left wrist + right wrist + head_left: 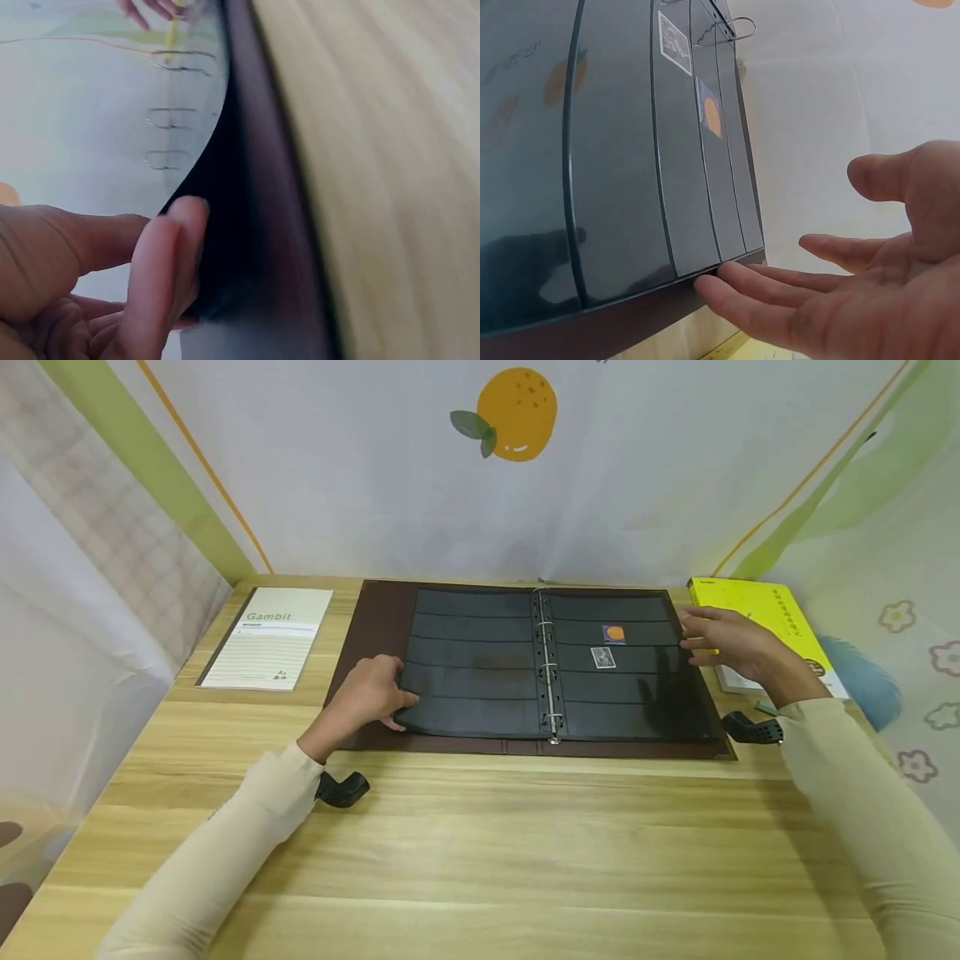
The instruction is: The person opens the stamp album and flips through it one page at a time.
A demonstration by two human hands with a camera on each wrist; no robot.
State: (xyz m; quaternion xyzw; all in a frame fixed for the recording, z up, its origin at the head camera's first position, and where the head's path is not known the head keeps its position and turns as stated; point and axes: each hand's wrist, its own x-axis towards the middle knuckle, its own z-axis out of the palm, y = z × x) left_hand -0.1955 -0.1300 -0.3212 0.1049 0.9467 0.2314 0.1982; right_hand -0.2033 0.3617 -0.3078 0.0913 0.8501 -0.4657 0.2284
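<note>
- The left hand (369,692) pinches the lower left corner of a glossy black plastic pocket page (471,672), fingers curled round its edge; the wrist view shows the corner lifted slightly off the cover.
- The right hand (726,637) is spread with straight fingers, its fingertips (718,289) touching the right edge of the open dark brown ring binder (375,618).
- The binder lies flat in the middle of the pale wooden counter (465,852), metal rings (546,664) down its spine.
- Two small stamps (608,644) sit in the right page's pockets.
- A white lined notepad (267,638) lies left of the binder; a yellow book (765,614) lies right, just behind the right hand.
</note>
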